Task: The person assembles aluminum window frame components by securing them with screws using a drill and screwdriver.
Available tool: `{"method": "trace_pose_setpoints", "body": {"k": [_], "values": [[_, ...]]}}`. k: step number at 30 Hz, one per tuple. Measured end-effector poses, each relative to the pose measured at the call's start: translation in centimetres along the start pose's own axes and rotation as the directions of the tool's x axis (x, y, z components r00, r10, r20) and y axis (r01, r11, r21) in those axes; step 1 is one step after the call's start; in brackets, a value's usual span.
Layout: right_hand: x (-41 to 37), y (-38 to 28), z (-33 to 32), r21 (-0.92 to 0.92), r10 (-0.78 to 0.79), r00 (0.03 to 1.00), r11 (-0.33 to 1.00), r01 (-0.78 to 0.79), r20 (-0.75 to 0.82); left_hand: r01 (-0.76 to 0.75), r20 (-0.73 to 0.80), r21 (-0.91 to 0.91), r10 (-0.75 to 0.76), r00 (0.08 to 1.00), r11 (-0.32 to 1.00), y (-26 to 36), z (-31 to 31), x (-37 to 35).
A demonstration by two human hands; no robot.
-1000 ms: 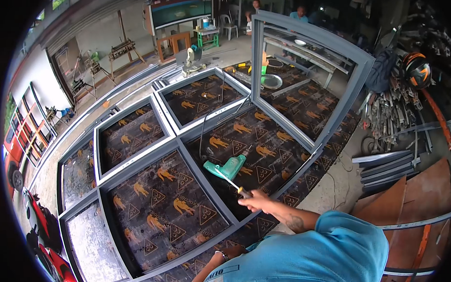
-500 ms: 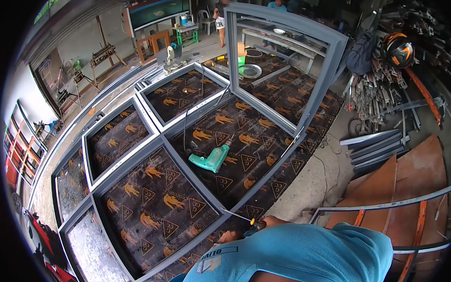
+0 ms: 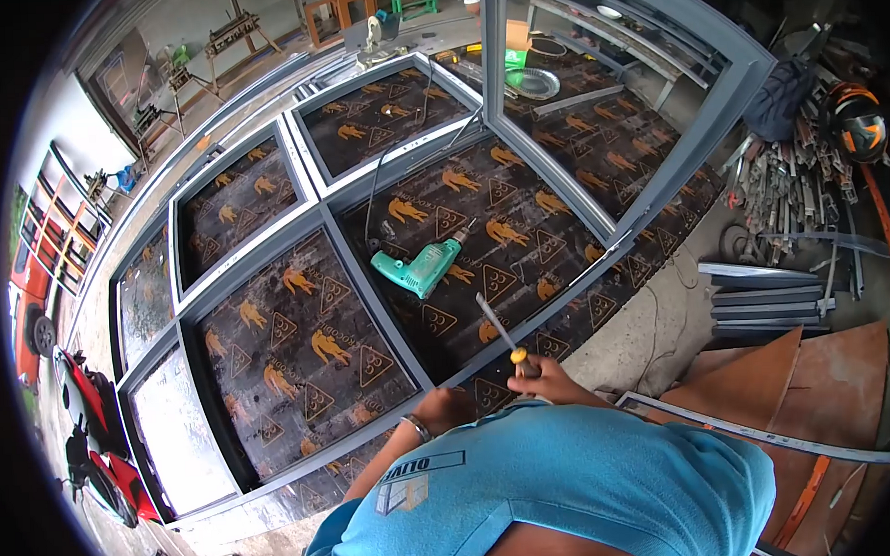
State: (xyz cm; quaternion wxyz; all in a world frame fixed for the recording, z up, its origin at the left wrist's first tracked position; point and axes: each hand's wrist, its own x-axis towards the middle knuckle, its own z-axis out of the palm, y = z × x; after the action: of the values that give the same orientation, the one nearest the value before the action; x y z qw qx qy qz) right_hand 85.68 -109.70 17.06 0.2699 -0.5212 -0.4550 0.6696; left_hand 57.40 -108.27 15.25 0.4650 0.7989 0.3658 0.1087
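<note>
My right hand [image 3: 545, 380] is wrapped round the handle of a screwdriver [image 3: 495, 320], with a yellow collar at its base and the shaft angled up and away from me. My left hand [image 3: 446, 411], with a metal band at the wrist, is closed at the near bar of a grey metal window frame [image 3: 375, 305]; what its fingers hold, if anything, is hidden. A green power drill [image 3: 420, 269] lies on the dark printed board inside one opening of the frame. Beyond it, a grey sash [image 3: 691, 162] stands raised from the frame.
Grey metal profiles [image 3: 767, 294] and brown sheets [image 3: 821, 373] lie to the right. A cable [image 3: 375, 187] runs over the frame from the drill. A red motorcycle [image 3: 103, 447] stands at left. A bench [image 3: 618, 37] and a silver tray [image 3: 533, 83] are at the back.
My view has tilted down. My right hand has lifted the screwdriver away from the frame's near corner, so its shaft now points upward. My left hand now shows more fully at the near bar.
</note>
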Motion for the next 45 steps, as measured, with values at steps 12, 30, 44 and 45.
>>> {"method": "trace_pose_setpoints", "body": {"k": [12,30,44,45], "values": [[26.6,-12.9,-4.9,-0.647,-0.474,0.880,0.684,0.337,-0.043,0.292,-0.687,-0.113,-0.287,0.668,0.950,-8.4,-13.1,18.1],[34.6,-12.1,-8.4,-0.644,-0.343,0.936,0.734,0.216,-0.076,-0.520,-0.514,-0.802,-0.784,0.348,0.294,-19.4,-23.4,37.9],[37.3,-10.5,-7.2,-0.002,-0.045,0.964,0.999,0.046,-0.264,-0.207,-0.468,-0.882,-0.734,0.492,0.423,-19.7,-24.9,41.7],[37.6,-10.5,-7.3,-0.036,-0.070,0.956,0.997,0.062,-0.284,-0.215,-0.471,-0.881,-0.740,0.481,0.421,-19.6,-24.7,42.0]]}}
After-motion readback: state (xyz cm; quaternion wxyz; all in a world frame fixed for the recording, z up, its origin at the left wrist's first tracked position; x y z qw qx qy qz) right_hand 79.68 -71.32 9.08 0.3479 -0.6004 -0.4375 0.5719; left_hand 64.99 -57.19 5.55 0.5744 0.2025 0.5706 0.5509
